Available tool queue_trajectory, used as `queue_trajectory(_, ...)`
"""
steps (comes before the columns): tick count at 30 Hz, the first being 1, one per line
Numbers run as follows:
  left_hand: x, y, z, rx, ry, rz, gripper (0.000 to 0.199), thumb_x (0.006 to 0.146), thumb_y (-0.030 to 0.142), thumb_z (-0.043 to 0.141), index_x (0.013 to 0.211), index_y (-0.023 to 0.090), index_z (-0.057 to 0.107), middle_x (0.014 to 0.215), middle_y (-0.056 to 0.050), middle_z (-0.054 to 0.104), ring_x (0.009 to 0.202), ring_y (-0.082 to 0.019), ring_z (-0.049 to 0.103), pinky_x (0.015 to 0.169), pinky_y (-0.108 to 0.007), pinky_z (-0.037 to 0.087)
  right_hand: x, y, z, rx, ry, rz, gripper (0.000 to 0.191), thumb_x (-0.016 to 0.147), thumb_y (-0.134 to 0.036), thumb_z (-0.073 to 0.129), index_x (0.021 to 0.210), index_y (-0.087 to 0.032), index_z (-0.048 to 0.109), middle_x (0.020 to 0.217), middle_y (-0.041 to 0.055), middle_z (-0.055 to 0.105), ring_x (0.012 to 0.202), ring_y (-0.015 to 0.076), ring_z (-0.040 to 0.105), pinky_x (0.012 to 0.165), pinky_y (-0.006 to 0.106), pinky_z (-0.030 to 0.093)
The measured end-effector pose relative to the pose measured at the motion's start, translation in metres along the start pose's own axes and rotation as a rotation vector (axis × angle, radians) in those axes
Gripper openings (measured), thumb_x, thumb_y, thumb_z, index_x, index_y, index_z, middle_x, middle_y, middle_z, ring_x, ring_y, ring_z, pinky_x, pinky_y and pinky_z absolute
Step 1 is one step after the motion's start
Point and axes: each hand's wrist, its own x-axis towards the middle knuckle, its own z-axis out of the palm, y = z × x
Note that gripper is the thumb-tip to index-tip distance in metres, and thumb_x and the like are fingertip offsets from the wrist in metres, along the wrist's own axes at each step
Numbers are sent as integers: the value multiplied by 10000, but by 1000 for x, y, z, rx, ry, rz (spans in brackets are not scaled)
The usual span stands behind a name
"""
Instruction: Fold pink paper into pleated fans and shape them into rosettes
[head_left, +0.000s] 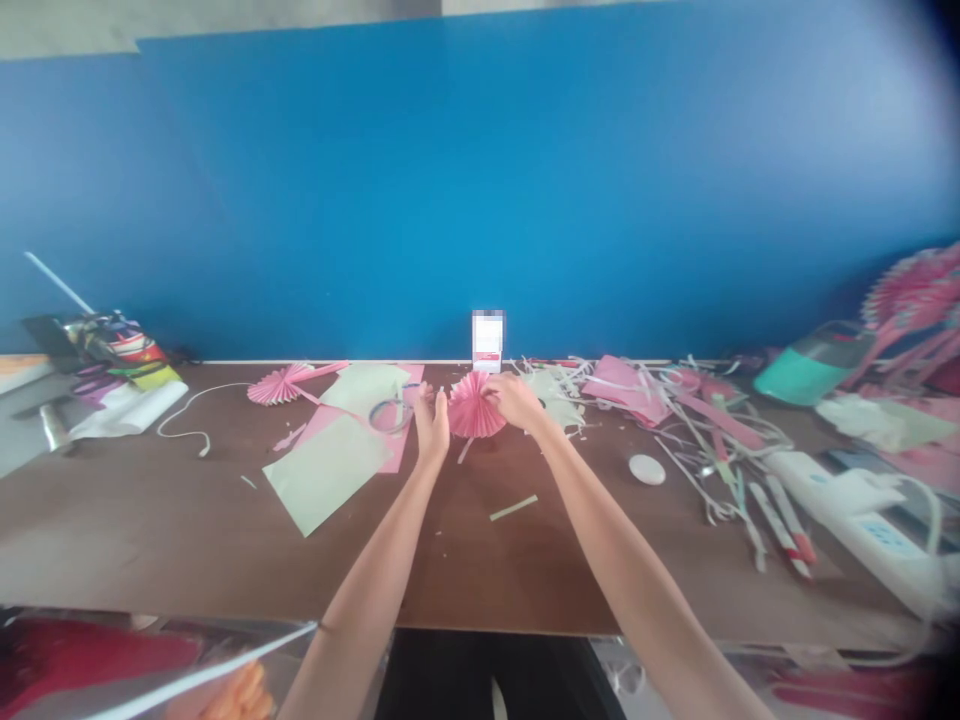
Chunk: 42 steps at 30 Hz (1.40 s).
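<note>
A round pink pleated paper rosette [478, 408] is held upright between my two hands above the brown table. My left hand [432, 425] grips its left edge, thumb pointing up. With fingers bent together, my right hand [516, 402] pinches the rosette near its middle right; the fingertips are partly blurred. Just behind the rosette, a phone with a lit screen [489, 335] leans upright against the blue panel. Beside my left hand, a roll of tape [390, 415] rests on pink and pale green paper sheets [328, 470].
Another pink pleated fan [279, 385] lies to the left. White paper strips [694, 475], a white oval object [646, 469], pens [781, 525] and a white power strip [855, 525] occupy the right. A thin green strip [514, 507] lies in front.
</note>
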Motion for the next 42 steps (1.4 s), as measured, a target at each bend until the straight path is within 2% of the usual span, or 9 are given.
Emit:
queue_trajectory(2, 4, -5, 2, -175, 7, -145, 528, 904, 522, 438, 1349, 246, 372, 1405, -96, 453, 1283, -206, 458, 1014, -336, 415, 3, -2, -3, 43, 61, -41, 224, 852, -81, 505, 855, -196, 697, 940, 60, 684, 952, 212, 564, 790, 304, 430)
queue_trajectory(4, 7, -8, 3, -303, -27, -219, 519, 887, 530, 469, 1320, 254, 397, 1373, -84, 496, 1254, -203, 497, 984, -338, 447, 5, -5, -4, 88, 110, -72, 236, 868, -89, 491, 890, -194, 701, 959, 68, 680, 971, 212, 557, 825, 319, 433)
queue_trajectory(8, 7, 0, 0, -581, -241, -241, 449, 847, 469, 560, 1206, 201, 529, 1286, -100, 578, 1153, -223, 583, 940, -362, 482, 7, -9, -7, 151, 186, -99, 253, 899, -113, 462, 936, -191, 699, 993, 75, 676, 994, 210, 560, 870, 332, 438)
queue_trajectory(11, 3, 10, -4, -702, -364, -247, 355, 821, 391, 606, 1095, 166, 628, 1239, -105, 618, 1141, -237, 592, 965, -369, 471, 8, -11, -6, 169, 184, -96, 264, 895, -104, 458, 944, -195, 701, 995, 75, 675, 994, 209, 571, 886, 340, 443)
queue_trajectory(14, 0, 17, -5, -749, -423, -271, 333, 821, 352, 605, 1076, 144, 653, 1212, -111, 640, 1148, -257, 588, 983, -389, 464, 8, -14, -2, 190, 156, -99, 276, 874, -76, 459, 936, -190, 703, 988, 71, 668, 969, 199, 587, 866, 322, 456)
queue_trajectory(20, -2, 19, 0, -838, -426, -305, 302, 869, 340, 540, 1039, 125, 668, 1120, -109, 684, 1078, -262, 623, 947, -399, 495, 5, -20, 5, 155, 121, -75, 298, 850, -44, 443, 938, -182, 692, 998, 64, 664, 910, 179, 603, 810, 273, 452)
queue_trajectory(27, -4, 13, 3, -804, -443, -330, 324, 857, 337, 582, 1107, 145, 656, 1188, -85, 661, 1145, -241, 588, 987, -368, 471, 6, -22, 17, 201, 110, 20, 124, 868, -199, 528, 871, -166, 647, 945, 72, 640, 830, 174, 587, 740, 270, 460)
queue_trajectory(32, -7, 9, 6, -773, -467, -372, 373, 839, 320, 608, 1173, 156, 619, 1200, -86, 654, 1144, -245, 588, 987, -387, 467, 7, -21, 21, 259, 144, 61, 68, 827, -198, 584, 828, -157, 639, 933, 75, 641, 853, 180, 578, 748, 273, 460)
queue_trajectory(42, -10, 22, 9, -824, -533, -261, 427, 904, 429, 477, 1196, 144, 604, 1274, -111, 612, 1214, -272, 546, 1016, -413, 449, 8, -25, 22, 285, 148, 90, 81, 759, -226, 620, 808, -161, 613, 819, 42, 628, 711, 154, 549, 649, 252, 427)
